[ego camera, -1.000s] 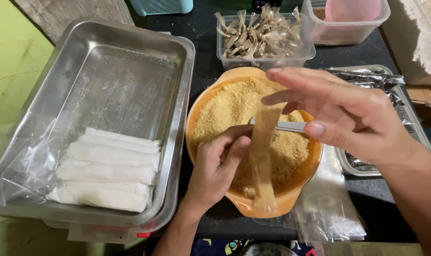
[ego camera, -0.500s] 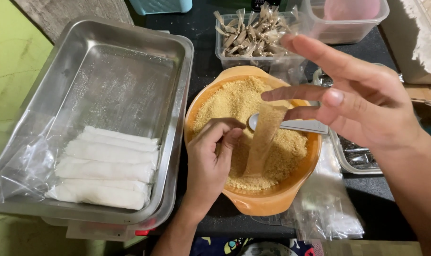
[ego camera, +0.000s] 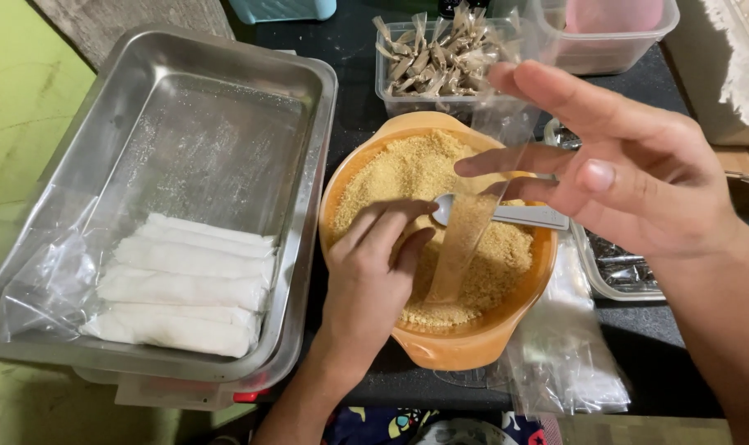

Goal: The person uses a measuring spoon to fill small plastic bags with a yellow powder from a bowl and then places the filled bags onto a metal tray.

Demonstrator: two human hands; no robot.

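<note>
An orange bowl (ego camera: pixel 473 350) full of brown crumbs stands in the middle, with a white spoon (ego camera: pixel 518 216) lying in it. My right hand (ego camera: pixel 638 169) is raised over the bowl with its fingers spread. It holds the top of a narrow clear plastic bag (ego camera: pixel 465 247), which hangs slanted and is partly filled with crumbs. My left hand (ego camera: pixel 370 284) reaches in from below, its fingertips bunched against the bag's lower part, close to the spoon's tip.
A steel tray (ego camera: pixel 185 107) at left holds several white filled rolls (ego camera: pixel 185 288) on clear plastic. Behind the bowl is a clear tub of small wrapped pieces (ego camera: pixel 436 62); a clear box with a pink item (ego camera: pixel 609 29) sits beside it. Loose clear bags (ego camera: pixel 564 354) lie at front right.
My right hand has lifted the bag's top up and to the right, so its lower end hangs higher over the crumbs. My left hand has shifted slightly right along the bag.
</note>
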